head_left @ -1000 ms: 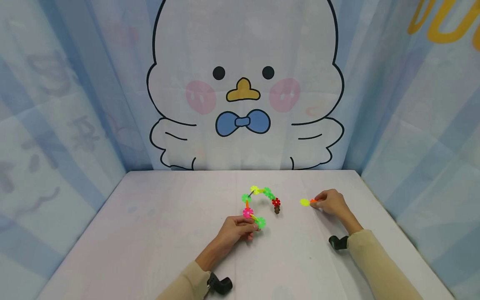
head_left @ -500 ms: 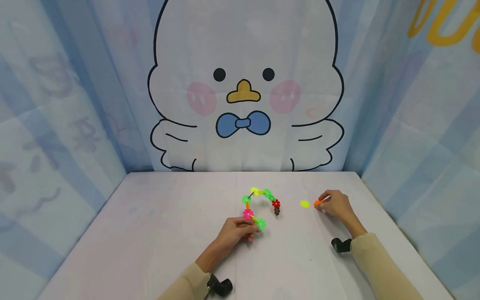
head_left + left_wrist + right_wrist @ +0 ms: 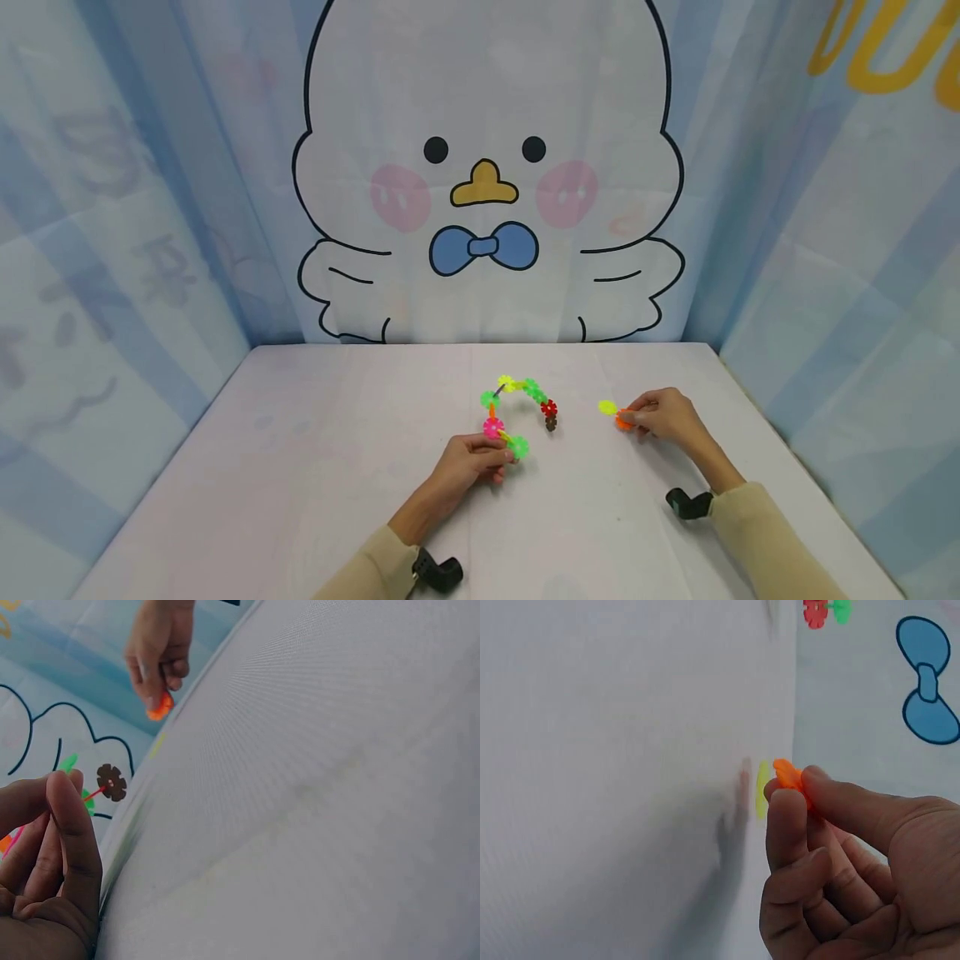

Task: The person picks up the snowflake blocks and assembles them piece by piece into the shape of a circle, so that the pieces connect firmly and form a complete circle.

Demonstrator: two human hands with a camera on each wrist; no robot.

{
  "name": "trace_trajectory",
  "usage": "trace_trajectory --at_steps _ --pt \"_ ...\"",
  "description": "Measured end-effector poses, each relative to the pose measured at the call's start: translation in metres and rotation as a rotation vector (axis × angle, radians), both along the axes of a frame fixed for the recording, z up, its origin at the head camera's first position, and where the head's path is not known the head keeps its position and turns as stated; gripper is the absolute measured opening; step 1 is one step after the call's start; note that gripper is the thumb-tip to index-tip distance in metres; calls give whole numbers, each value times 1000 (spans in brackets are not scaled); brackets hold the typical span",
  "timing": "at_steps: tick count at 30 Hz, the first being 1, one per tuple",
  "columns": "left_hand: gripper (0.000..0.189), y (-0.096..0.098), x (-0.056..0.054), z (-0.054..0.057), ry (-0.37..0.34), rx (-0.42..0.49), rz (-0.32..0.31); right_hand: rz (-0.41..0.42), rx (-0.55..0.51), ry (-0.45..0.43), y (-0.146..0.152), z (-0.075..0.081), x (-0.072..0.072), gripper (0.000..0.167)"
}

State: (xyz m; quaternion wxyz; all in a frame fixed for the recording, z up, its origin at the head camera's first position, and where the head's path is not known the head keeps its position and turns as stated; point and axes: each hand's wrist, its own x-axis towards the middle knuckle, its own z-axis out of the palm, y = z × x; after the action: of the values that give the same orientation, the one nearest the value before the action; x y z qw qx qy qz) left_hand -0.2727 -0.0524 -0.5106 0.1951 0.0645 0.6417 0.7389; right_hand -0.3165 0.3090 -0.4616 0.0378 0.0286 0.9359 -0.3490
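A curved chain of flower-shaped plastic snowflake pieces (image 3: 531,387), in green, yellow, pink, red and brown, arches over the middle of the table. My left hand (image 3: 468,467) pinches it near its green end piece (image 3: 519,447), between thumb and fingers. The brown piece (image 3: 112,782) at the other end shows beyond that hand in the left wrist view. Over to the right, my right hand (image 3: 663,414) pinches an orange snowflake piece (image 3: 789,776) between thumb and fingertips. Just beyond it a yellow piece (image 3: 607,407) lies flat on the table.
A pale cloth covers the table (image 3: 337,467). Behind it hangs a curtain (image 3: 483,300) with a printed chick and blue bow tie, and further curtains close off both sides. A black camera mount (image 3: 438,571) sits at the left wrist, another (image 3: 688,504) at the right.
My right hand first drew the orange piece right, apart from the yellow one, then brought it back left and nearer the front. The left hand and its chain stay nearly still.
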Motion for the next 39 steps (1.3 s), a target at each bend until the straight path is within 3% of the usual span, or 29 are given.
trace_trajectory --at_steps 10,18,26,39 --pt "22 0 0 1 -8 -5 6 278 -263 -46 -51 7 15 24" --pt "22 0 1 3 -9 4 4 435 -400 -51 -84 5 26 22" --pt "23 1 2 3 3 15 0 523 -451 -43 -100 3 30 18" --pt "24 0 1 3 -5 15 1 511 -437 -17 -110 -1 32 15"
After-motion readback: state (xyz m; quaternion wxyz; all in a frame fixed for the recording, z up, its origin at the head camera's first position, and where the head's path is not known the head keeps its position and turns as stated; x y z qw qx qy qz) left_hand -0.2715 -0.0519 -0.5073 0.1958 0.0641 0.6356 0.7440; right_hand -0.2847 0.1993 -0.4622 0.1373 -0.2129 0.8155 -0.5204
